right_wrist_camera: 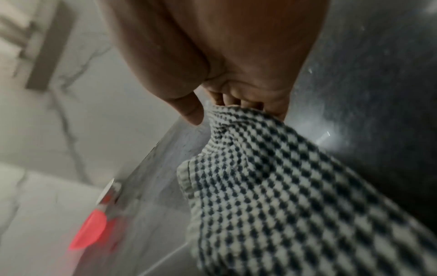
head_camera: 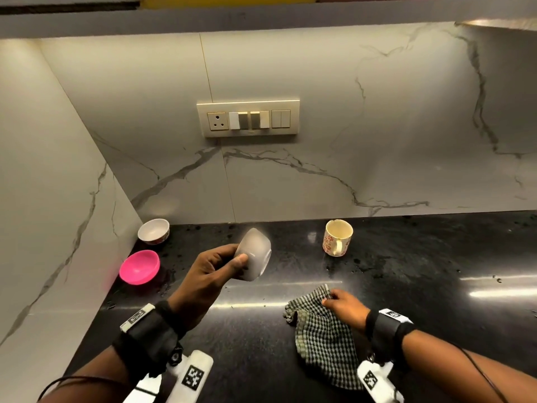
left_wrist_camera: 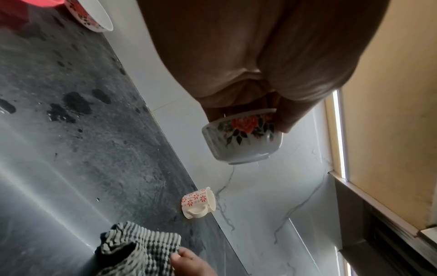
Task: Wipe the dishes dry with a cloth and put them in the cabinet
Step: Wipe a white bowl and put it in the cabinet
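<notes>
Lying pinched in right hand (head_camera: 345, 308), checked cloth (head_camera: 322, 341); bowl (head_camera: 255, 255) in left hand (head_camera: 209, 274).

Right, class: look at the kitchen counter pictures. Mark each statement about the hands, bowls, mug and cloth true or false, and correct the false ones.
1. The left hand holds a bowl off the counter. True.
2. The right hand grips the mug. False: it pinches the cloth; nothing touches the mug.
3. A pink bowl sits at the counter's left end. True.
4. The cloth is wrapped around the held bowl. False: the cloth is over at the right hand, apart from the bowl.
5. The mug stands upright near the wall. True.
</notes>
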{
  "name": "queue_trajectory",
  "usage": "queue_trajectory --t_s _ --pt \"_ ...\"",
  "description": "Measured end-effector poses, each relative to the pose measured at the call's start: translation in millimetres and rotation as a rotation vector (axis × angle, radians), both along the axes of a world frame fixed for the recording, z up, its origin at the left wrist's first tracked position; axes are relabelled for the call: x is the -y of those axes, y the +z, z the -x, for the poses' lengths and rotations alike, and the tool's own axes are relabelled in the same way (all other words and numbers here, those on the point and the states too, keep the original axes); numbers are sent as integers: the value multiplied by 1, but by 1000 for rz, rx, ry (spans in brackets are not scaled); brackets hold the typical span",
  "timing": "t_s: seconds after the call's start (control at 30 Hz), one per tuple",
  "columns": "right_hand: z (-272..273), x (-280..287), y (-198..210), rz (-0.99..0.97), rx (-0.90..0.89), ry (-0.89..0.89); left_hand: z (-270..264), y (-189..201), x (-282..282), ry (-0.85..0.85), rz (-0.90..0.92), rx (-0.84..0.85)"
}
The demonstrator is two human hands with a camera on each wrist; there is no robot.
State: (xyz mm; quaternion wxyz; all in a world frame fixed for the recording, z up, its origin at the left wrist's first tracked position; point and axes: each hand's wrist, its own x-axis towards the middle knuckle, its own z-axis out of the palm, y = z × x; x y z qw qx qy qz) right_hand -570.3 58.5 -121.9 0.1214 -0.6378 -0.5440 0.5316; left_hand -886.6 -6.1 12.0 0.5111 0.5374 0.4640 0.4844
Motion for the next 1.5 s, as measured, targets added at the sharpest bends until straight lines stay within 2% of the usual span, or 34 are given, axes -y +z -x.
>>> queue_trajectory --t_s 0.1,0.23,0.3,0.37,0.57,0.67,0.8,0.9,1.0,1.1,1.2,1.3,1.43,1.5 --pt "1 10 30 -272 87 182 -10 11 -1 -21 1 42" --pt "24 29 104 -694 -109 377 -29 39 -6 -91 13 148" --pt "31 36 138 -863 -237 342 -42 61 -10 -146 6 230" --pt "39 35 156 -940 -333 265 -49 76 -12 -202 13 312" --pt "24 31 214 -1227 -279 146 -76 125 -23 -306 -16 434" --pt "10 34 247 -1308 -212 108 -88 156 -22 -335 -167 288" --pt "-11 43 295 -1371 -135 23 -101 205 -26 -182 -424 20" --pt "-25 49 336 -1447 -50 -68 -106 242 -34 -169 -689 -206" --pt "-37 49 380 -1534 33 -142 -118 275 -46 -162 -876 -395" --pt "-47 47 419 -1582 57 -215 -135 305 -57 -110 -1054 -652" --pt "-58 34 447 -1538 109 -270 -155 332 -70 -111 -1104 -793" --pt "-70 10 467 -1448 269 -338 -177 355 -85 -67 -1081 -908" --pt "-87 -30 487 -1259 386 -379 -193 373 -104 -24 -926 -1052" --pt "-93 -48 492 -1159 409 -373 -200 375 -110 4 -930 -1157"
